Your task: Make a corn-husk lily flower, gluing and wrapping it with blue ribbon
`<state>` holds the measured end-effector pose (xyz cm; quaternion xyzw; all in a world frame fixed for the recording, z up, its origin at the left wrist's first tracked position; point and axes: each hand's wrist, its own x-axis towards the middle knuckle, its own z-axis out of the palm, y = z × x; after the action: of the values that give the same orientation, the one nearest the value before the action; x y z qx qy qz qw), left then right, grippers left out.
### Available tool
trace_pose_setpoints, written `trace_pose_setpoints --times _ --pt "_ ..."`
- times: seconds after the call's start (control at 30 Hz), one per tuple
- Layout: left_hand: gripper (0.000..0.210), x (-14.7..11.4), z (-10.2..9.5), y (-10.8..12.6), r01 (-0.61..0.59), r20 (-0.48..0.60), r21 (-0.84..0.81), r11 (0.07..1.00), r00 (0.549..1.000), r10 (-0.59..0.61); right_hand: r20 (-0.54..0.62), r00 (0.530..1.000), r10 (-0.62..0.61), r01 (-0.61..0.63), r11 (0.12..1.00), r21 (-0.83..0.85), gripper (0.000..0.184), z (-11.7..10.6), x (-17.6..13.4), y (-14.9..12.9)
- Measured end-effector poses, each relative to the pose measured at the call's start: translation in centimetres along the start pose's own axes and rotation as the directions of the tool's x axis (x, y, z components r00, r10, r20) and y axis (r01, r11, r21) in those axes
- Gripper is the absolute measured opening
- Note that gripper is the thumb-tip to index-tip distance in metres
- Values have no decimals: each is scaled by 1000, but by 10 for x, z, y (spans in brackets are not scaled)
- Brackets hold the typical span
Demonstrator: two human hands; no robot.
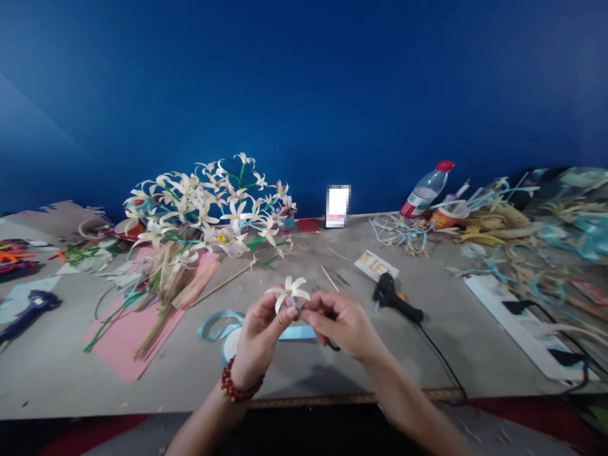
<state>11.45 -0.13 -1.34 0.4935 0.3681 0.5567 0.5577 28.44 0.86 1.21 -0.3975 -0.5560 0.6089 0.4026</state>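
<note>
Spreading white flower (289,293), slim curved petals (300,294)

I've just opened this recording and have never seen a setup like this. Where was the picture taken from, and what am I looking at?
There is no machine here: a person works with two bare hands. The single picture comes from a camera worn on the head, looking forward and down. The left hand holds a white flower; the right hand is close beside its base, though exactly what its fingers grip is hard to see. Blue ribbon lies beneath them on the grey table. To the right are a black glue gun and a power strip; to the left, pink paper, with a bunch of flowers behind.
</note>
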Motion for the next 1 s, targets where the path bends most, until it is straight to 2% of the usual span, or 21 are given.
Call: trace_pose_setpoints --times 0.1,0.2,0.27,0.33,0.43,0.53,0.6,0.63,0.7,0.8,1.0 --pt "9 2 2 -2 25 16 -47 999 1000 -25 20 1000 11 -12 996 87 27 -1 3 7" --pt "12 5 3 -2 24 14 56 998 1000 -24 0 1000 -6 6 994 107 30 0 6 16" --pt "13 6 2 -1 12 16 214 977 1000 -15 -26 998 -62 63 997 36 29 -3 6 24" --pt "13 6 -2 -2 -4 41 369 929 999 -12 -81 983 -164 151 977 -148 25 -14 1 36" --pt "14 7 -10 -7 10 86 453 891 995 -55 -222 918 -330 174 836 -521 21 -50 -18 58" --pt "17 8 -13 -12 73 114 419 905 985 -132 -394 809 -436 -36 632 -774 23 -104 -48 81" --pt "20 9 -10 -15 120 117 355 927 978 -172 -429 785 -447 -190 485 -854 30 -139 -64 93" --pt "21 10 -8 -16 142 113 321 937 976 -187 -432 798 -421 -252 419 -872 35 -154 -70 98" --pt "22 12 -2 -19 177 104 271 946 972 -212 -404 846 -349 -283 349 -893 42 -175 -75 105" --pt "24 13 1 -23 204 103 247 947 967 -234 -351 892 -286 -248 339 -907 38 -189 -73 111" --pt "24 8 -10 -27 241 54 249 938 964 -262 -289 920 -266 -183 360 -915 25 -197 -66 111"
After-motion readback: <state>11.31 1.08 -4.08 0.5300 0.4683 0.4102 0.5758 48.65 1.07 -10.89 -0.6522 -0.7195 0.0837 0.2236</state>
